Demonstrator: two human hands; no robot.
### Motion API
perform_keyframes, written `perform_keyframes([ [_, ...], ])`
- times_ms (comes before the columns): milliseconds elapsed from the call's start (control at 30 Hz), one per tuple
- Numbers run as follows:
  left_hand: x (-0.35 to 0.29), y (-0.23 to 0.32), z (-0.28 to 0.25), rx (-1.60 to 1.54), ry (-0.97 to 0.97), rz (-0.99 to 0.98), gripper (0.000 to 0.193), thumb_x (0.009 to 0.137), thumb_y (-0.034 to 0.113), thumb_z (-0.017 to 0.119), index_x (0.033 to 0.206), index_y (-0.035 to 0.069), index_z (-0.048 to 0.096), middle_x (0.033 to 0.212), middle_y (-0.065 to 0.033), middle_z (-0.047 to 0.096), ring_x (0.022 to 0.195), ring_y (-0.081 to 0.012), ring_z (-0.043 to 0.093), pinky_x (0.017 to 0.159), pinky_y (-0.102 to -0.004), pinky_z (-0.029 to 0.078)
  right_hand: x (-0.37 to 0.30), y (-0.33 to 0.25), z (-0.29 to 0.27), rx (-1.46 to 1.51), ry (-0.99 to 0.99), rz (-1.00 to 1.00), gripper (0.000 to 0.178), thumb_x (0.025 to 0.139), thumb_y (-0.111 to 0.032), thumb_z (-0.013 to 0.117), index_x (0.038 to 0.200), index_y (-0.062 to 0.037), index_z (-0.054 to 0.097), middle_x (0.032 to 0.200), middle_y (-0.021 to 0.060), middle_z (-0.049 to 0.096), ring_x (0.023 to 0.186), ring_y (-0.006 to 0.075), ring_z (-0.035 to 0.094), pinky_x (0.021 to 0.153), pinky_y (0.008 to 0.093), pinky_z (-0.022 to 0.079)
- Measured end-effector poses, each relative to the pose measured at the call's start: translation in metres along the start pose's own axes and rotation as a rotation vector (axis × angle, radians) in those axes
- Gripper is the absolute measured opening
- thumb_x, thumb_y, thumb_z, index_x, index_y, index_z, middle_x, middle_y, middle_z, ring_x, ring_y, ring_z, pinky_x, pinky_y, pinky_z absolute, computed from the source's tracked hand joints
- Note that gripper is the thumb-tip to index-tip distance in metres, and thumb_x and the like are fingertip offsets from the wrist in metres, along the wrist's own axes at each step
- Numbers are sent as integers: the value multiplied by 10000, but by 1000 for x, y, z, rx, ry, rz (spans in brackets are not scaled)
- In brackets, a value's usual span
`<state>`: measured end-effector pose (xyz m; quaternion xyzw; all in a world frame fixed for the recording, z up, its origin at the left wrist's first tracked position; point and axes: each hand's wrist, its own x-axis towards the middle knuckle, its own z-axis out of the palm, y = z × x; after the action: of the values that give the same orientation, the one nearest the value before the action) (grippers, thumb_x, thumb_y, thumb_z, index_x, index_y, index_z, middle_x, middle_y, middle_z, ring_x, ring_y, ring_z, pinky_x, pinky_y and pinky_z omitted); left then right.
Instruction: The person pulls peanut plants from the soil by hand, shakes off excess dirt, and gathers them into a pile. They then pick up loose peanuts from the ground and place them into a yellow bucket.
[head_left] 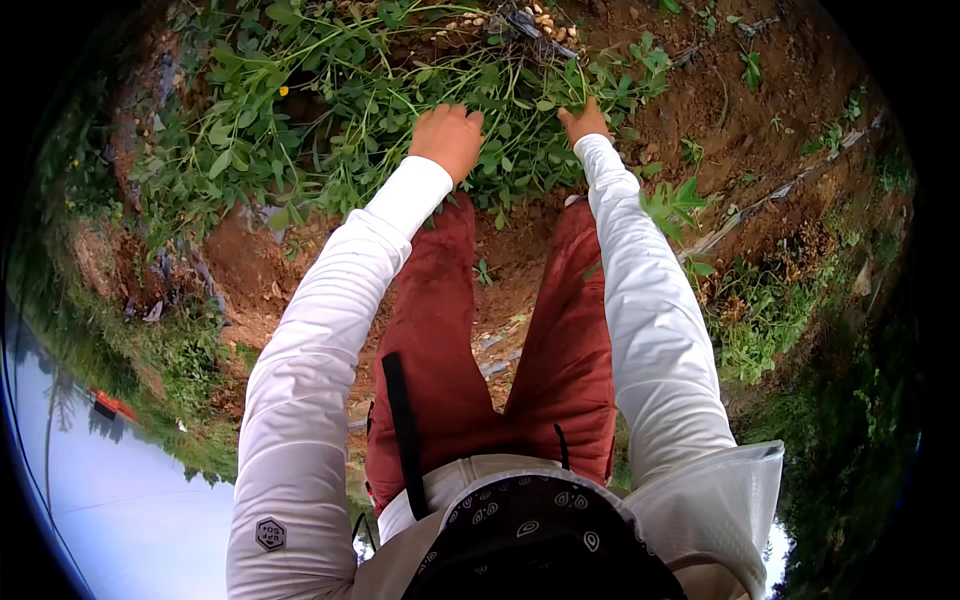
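Note:
Leafy green peanut plants (pixel 350 120) with long stems lie in a heap across the ground in front of me. My left hand (pixel 447 138) is closed over the stems near the middle of the heap, its fingertips partly sunk among the leaves. Towards the heap's right end, my right hand (pixel 585 122) grips stems, with the thumb pointing inward and some fingers hidden. Pale peanut pods (pixel 545 22) show at the far side, by the roots, beside a strip of dark plastic film (pixel 535 35).
Reddish-brown soil (pixel 730 110) spreads to the right, with small weeds and a pale strip of film (pixel 770 205) across it. My red trouser legs (pixel 430 300) stand close behind the heap. More low greenery (pixel 765 330) grows at the right.

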<state>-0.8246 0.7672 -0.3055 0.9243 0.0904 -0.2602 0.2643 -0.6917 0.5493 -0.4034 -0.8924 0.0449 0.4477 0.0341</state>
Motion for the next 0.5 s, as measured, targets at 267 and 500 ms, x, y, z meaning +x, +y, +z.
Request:
perform_keyframes([
  [267,163,-63,-55,376,108,-244,891,745,532,635,1429,124,234,1451,-129,290,1369,-315,175,1107,-486,106,-14,-10,-10,-590,-151,-92,464,866,-398,531,1133,-21,580,1216,148,539,1098,289,553,848,401,490],
  [500,117,-110,99,271,-168,-222,977,743,793,348,1447,139,173,1368,-152,403,1252,-296,405,1112,-441,161,31,-54,-66,-21,590,-621,736,826,-370,584,1417,-92,244,1440,193,278,1355,314,219,1080,463,203],
])
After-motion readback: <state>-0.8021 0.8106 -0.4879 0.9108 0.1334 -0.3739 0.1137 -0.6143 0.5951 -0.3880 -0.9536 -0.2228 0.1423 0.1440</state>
